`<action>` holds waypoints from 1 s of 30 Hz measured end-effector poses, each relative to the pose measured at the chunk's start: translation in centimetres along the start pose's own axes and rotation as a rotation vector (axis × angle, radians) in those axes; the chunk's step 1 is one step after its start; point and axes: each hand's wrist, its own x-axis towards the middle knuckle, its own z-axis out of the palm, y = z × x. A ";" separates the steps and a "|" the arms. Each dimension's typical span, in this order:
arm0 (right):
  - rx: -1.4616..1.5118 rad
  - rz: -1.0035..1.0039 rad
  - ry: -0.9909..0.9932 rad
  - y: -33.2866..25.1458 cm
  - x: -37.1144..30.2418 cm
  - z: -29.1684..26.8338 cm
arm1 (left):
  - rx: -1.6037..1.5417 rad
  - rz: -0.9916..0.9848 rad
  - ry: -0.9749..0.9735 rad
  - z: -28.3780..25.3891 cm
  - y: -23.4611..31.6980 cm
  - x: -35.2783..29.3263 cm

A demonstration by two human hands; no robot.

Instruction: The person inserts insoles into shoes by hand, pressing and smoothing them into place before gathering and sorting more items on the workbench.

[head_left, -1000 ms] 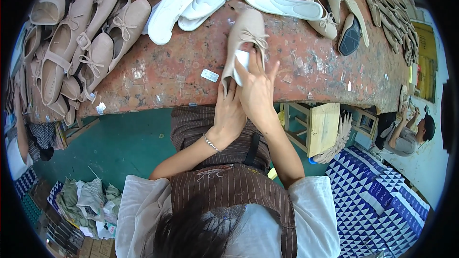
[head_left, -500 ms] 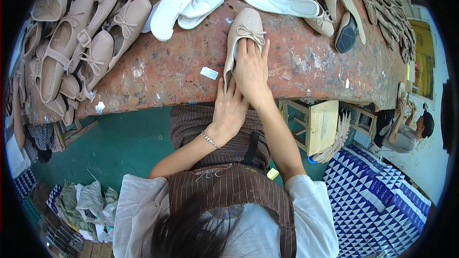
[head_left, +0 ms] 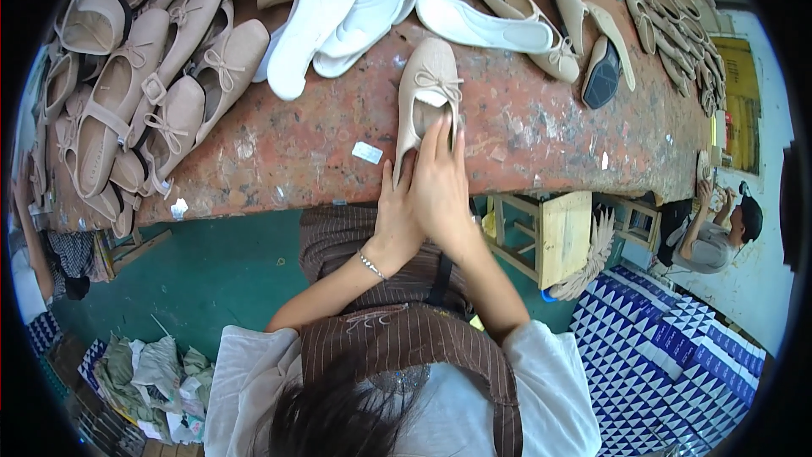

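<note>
A beige ballet flat [head_left: 425,63] with a small bow lies toe away from me near the front edge of the table. Against its heel end rests my left hand [head_left: 399,218], its fingers along the shoe's left side and its grip partly covered by the other hand. My right hand [head_left: 441,190] reaches over the heel, fingers stretched out into the shoe's opening. A pale patch shows inside, just under the bow. The heel itself is hidden by both hands.
Beige flats [head_left: 173,110] are heaped at the left, and more shoes [head_left: 677,21] stand far right. White insoles [head_left: 482,24] lie along the back. A small white label [head_left: 367,152] is beside the shoe. A wooden stool [head_left: 565,237] and blue-white boxes [head_left: 643,347] stand right; another person [head_left: 719,228] sits beyond.
My right hand has drawn back toward me from deep in the toe, uncovering the bow and part of the opening. The left hand stays at the heel end.
</note>
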 end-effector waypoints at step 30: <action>1.262 0.822 0.326 12.4 10.7 2.4 | 0.698 -0.194 0.807 -44.6 -25.2 4.5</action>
